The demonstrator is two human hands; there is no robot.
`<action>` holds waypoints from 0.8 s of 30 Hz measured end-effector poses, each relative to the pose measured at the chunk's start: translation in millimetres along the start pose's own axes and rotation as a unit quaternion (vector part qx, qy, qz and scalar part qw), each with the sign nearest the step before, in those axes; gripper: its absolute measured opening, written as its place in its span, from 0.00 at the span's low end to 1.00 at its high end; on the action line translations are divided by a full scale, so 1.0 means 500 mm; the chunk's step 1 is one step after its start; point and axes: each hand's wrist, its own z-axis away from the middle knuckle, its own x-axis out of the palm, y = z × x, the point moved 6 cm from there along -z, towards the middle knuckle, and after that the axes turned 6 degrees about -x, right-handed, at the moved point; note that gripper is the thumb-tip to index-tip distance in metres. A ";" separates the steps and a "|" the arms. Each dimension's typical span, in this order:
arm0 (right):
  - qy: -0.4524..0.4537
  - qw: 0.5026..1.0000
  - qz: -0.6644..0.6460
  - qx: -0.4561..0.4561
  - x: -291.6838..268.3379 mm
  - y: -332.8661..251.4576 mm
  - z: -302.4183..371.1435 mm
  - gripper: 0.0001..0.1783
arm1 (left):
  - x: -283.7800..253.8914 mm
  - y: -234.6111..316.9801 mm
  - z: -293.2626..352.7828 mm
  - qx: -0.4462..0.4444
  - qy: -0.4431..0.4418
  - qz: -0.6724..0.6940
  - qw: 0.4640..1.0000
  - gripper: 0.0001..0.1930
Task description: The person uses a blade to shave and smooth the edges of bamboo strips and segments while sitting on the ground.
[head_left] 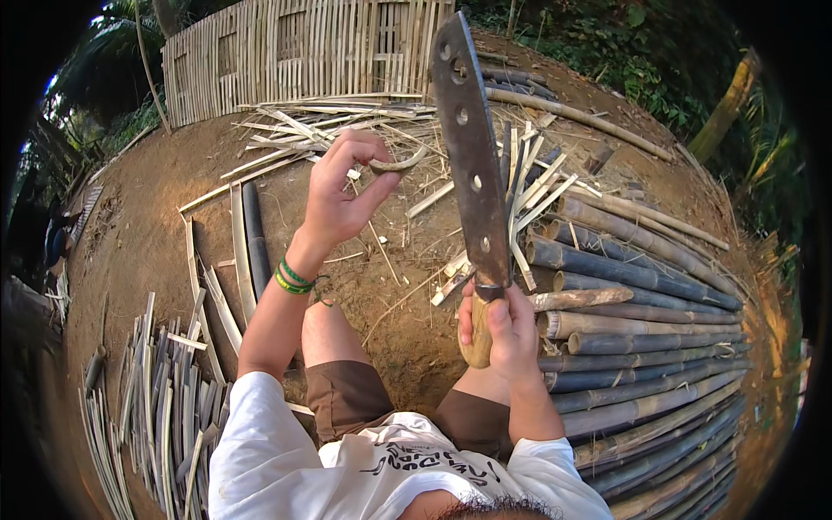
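Note:
My right hand (503,334) is wrapped round the wooden handle of a large machete (472,160). Its dark, broad blade points up and away from me, with a row of holes along it. To the left, my raised left hand (341,186) pinches a short, curved piece of split bamboo (400,163) between thumb and fingers. The piece is held up off the ground, apart from the blade. Green bands circle my left wrist.
Whole bamboo poles (650,325) lie stacked at my right. Split strips (160,416) are piled at the left, and more strips (295,130) lie scattered ahead. Behind them stands a bamboo slat fence (295,56). Bare earth (130,208) stretches at the left.

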 end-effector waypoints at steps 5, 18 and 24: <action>-0.011 0.999 0.005 0.041 0.013 0.017 0.025 0.27 | 0.002 0.022 0.009 -0.018 -0.025 0.016 0.999 0.17; -0.019 0.998 0.041 0.038 0.014 0.028 0.041 0.24 | 0.011 0.050 0.013 0.039 -0.063 -0.044 0.996 0.19; -0.017 0.998 0.052 0.044 0.013 0.022 0.047 0.24 | 0.015 0.051 0.014 0.023 -0.053 -0.029 0.998 0.18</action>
